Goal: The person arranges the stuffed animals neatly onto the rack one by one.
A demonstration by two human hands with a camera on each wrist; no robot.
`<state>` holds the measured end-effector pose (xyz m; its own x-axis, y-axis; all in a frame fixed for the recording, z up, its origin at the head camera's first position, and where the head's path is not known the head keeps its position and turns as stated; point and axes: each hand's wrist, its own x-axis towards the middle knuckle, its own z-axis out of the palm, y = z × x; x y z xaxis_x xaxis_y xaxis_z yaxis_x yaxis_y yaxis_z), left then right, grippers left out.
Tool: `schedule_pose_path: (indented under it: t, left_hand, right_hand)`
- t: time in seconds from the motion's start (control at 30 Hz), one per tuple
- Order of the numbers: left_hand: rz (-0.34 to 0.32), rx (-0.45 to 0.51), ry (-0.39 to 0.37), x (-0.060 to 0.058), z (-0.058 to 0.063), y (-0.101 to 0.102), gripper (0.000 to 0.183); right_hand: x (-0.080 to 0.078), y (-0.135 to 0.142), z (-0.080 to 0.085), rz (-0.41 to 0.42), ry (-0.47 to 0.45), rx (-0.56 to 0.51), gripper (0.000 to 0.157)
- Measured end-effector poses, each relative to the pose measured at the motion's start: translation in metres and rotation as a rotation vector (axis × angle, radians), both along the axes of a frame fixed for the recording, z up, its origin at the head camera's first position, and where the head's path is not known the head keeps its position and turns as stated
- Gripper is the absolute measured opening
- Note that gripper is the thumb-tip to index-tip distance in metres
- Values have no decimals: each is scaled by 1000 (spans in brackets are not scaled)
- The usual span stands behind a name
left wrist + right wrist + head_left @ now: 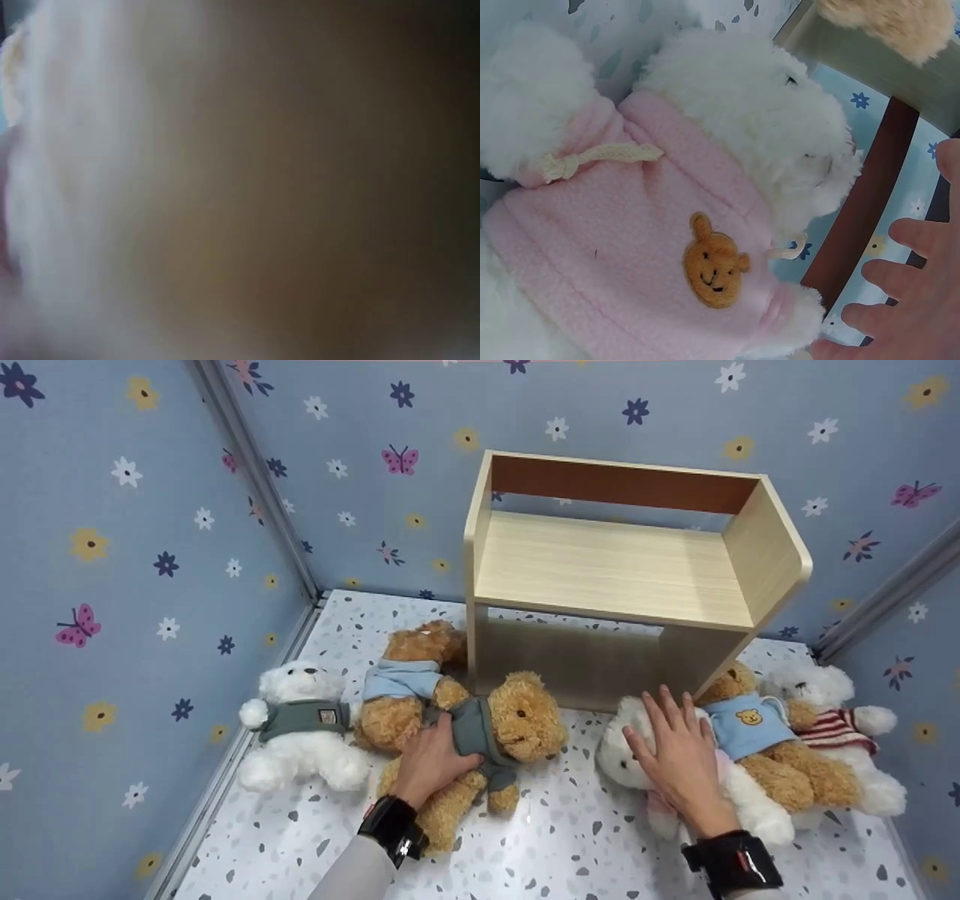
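Head: teddy bears (529, 718) outside shelf (615, 562)

In the head view, tan on the bear (529, 720), grey-green on its hoodie (474, 724), lower centre; red-and-white stripes on the sweater (836, 730), lower right; flowered blue on the wall (487, 405), top. In the right wrist view, centre, white on the plush (735, 124), pink on its pullover (630, 247).

Left wrist view's showing mostly blur!
Head view: the bare right hand (681, 761) is partly hiding the pink-topped, fluffy white plush bear (618, 748).
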<state>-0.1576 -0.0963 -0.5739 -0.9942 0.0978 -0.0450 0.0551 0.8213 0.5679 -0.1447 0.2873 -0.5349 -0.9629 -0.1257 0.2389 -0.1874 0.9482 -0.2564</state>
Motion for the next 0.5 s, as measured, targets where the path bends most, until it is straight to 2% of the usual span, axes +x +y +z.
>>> schedule_pose_path:
  t: [0.13, 0.33, 0.5]
  left_hand:
    - [52, 159, -8, 4, 5, 8, 92]
    - [77, 376, -25, 8, 13, 25, 86]
    - [84, 565, -60, 11, 19, 39, 92]
  right_hand:
    - [0, -4, 0, 16, 35, -18, 67]
    - [0, -20, 3, 71, 97, -54, 64]
    - [4, -39, 6, 147, 101, -199, 62]
